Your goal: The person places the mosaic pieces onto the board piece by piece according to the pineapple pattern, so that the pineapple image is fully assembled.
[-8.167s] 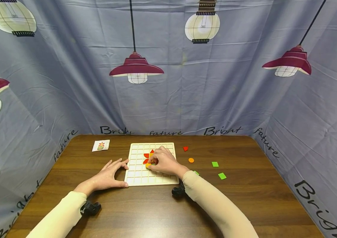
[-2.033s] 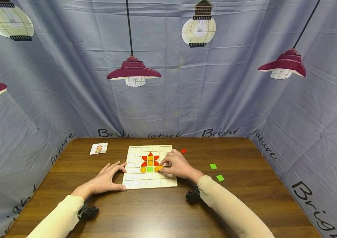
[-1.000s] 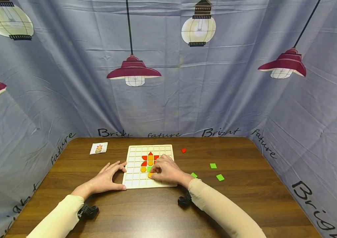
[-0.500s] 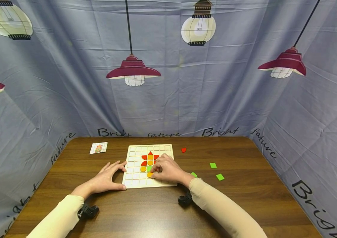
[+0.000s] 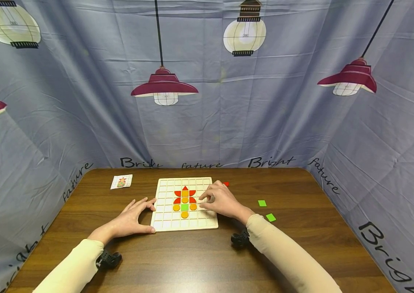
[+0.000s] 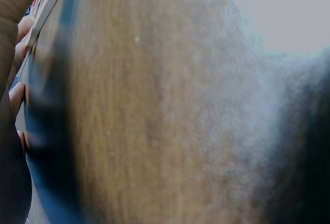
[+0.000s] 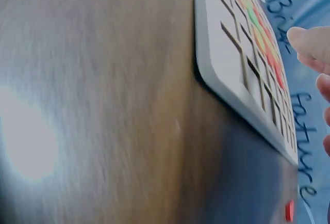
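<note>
A cream grid board (image 5: 170, 222) lies on the table with a flower-like pattern of flat pieces. The pattern has a red triangle (image 5: 185, 188), an orange square (image 5: 185, 193), red petal pieces, several orange discs and a green square (image 5: 184, 207). One orange disc (image 5: 184, 215) sits in the cell below the green square. My left hand (image 5: 131, 219) touches the board's left edge, thumb near the front corner and fingers spread farther back. My right hand (image 5: 222, 200) hovers over the board's right side, holding nothing, thumb and index finger apart.
On the table's right lie two loose green squares, one green square (image 5: 262, 203) behind the other green square (image 5: 271, 217). Behind my right hand a red piece (image 5: 227, 184) shows partly. A picture card (image 5: 121, 181) lies at the back left. Printed curtains (image 5: 207, 134) surround the table.
My right hand has let go of the orange disc below the green square and moved right. Over the longer span, more discs came onto the board. My left hand has stayed at the edge.
</note>
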The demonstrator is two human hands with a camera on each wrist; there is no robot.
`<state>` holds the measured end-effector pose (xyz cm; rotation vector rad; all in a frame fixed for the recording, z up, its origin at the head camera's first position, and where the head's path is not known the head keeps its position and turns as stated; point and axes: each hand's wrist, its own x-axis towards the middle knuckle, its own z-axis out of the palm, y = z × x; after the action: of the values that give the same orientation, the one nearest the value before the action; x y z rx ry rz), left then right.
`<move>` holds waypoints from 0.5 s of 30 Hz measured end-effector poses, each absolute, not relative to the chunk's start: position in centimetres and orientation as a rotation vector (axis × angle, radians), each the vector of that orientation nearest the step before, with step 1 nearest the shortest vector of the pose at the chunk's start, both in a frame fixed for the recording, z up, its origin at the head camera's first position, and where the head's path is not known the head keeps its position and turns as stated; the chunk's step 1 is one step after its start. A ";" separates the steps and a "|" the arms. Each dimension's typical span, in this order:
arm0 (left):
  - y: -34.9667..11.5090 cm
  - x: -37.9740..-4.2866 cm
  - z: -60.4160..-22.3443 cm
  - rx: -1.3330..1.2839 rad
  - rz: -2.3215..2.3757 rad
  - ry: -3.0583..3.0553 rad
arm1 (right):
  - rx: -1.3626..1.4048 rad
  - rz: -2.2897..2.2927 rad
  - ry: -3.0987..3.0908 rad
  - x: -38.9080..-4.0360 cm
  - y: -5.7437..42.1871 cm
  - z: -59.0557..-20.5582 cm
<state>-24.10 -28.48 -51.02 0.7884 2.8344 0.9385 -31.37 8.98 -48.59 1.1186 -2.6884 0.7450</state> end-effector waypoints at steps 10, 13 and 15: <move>-28.4 -24.1 -51.1 0.791 0.934 2.834 | 0.966 0.809 -2.734 -32.4 14.6 -48.3; -28.4 -24.1 -51.0 0.787 0.936 2.829 | 0.913 0.829 -2.740 -32.7 16.8 -48.2; -28.4 -24.1 -51.0 0.785 0.937 2.828 | 0.880 0.847 -2.747 -32.7 18.2 -48.0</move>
<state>-24.08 -28.40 -50.98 0.7846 2.8276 0.9370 -32.68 18.23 -48.04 0.8801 -2.7471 0.8468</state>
